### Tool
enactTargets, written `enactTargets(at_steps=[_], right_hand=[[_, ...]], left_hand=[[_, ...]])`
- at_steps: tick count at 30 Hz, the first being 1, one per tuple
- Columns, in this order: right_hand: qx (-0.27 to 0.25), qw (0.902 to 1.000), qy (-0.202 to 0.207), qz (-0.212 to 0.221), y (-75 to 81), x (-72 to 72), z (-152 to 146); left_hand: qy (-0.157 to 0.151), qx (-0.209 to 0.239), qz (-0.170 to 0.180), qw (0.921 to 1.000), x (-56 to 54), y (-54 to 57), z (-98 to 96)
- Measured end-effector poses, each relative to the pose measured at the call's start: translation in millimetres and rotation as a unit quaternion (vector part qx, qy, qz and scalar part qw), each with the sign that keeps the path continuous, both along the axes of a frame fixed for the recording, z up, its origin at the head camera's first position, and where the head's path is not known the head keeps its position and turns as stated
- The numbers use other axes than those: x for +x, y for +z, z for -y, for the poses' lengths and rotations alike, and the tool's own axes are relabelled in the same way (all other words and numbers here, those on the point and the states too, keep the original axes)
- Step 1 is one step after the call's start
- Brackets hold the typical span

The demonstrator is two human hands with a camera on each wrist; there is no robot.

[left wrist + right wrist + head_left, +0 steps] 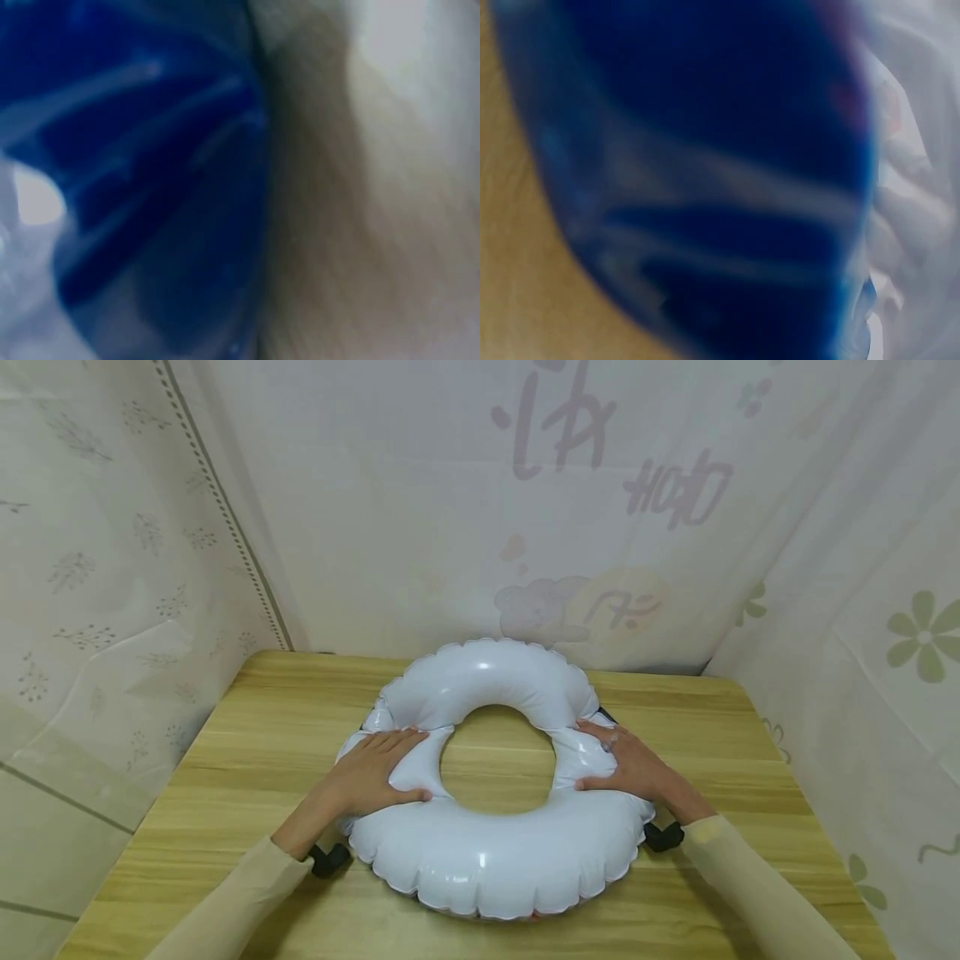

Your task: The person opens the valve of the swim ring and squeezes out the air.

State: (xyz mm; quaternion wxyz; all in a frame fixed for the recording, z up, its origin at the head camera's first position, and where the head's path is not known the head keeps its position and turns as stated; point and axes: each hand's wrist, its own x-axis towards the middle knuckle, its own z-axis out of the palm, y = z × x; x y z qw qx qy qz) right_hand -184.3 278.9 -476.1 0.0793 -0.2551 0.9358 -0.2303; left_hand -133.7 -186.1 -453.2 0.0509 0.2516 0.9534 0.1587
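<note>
As far as can be judged, looks to be at a pressing or steadying step, with a white, glossy plastic inflatable ring (495, 852) lying near the middle of a yellowish wood-grain table (285, 710). Seems well filled with air, though creased and dipping at both sides, under a bare left hand (375, 772) and a bare right hand (630, 764). Apparently pressing rather than gripping, with fingers extended and thumbs spread wide on the white film, either side of the hole. Neither folded nor flattened; cannot tell how much is left to do.

Hidden from above: most of the dark blue, shiny plastic underside (165, 187), only a blur in both wrist views, with no fingers visible there. Hard to make out: some right-hand fingers, overlapped by others. No sight of a valve. Cut off below: both cream fabric sleeves (225, 902) and the table's near edge.
</note>
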Motion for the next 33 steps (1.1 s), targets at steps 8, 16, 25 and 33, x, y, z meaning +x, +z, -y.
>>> enactTargets(at_steps=[8, 16, 25, 33], right_hand=[[-0.001, 1.0, -0.002, -0.004, -1.0, 0.9, 0.9], [-0.004, 1.0, 0.002, -0.006, 1.7, 0.2, 2.1], [0.001, 0.9999, 0.004, -0.013, 1.6, -0.3, 0.9], [0.004, 1.0, 0.003, -0.006, 1.4, -0.2, 2.4]], left_hand=[[0.001, -0.002, -0.001, 1.0, 0.3, -0.6, -0.7], [0.006, -0.004, 0.001, 1.0, 1.3, 0.2, -1.9], [0.004, -0.006, -0.012, 0.9999, 0.4, -2.7, -4.0], [0.005, -0.015, -0.024, 0.9996, 1.7, -3.4, -4.1]])
